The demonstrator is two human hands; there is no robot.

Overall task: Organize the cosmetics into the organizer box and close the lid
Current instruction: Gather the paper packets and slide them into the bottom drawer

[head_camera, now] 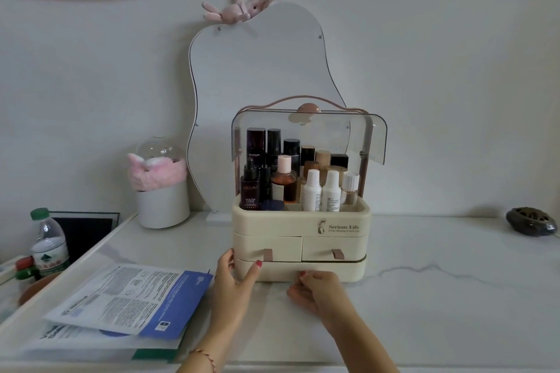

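Organizer box (300,222), cream plastic, stands upright on the white marble-patterned tabletop (439,297) in front of a wavy-edged mirror (257,70) leaning on the wall. Its clear domed lid (309,133) is raised, hinged up over the top compartment and not closed. That compartment holds the cosmetics: tall dark bottles (256,145) at the back left, an amber bottle with a pale pink cap (284,179) in the middle, and two white squeeze bottles (321,191) at the front right, all upright. Below it, two small drawers with brown pull tabs (268,255) sit side by side above a wide bottom drawer (303,271). Both hands are at the base of the box. Left hand (235,275) grips the lower left corner, thumb on the front face and fingers round the side. Right hand (318,285) rests on the tabletop against the front of the bottom drawer, fingers curled; whether they pinch anything cannot be told. Printed sheet packets (130,297) lie on the tabletop to the left of the hands, with a water bottle (50,242) beyond them.
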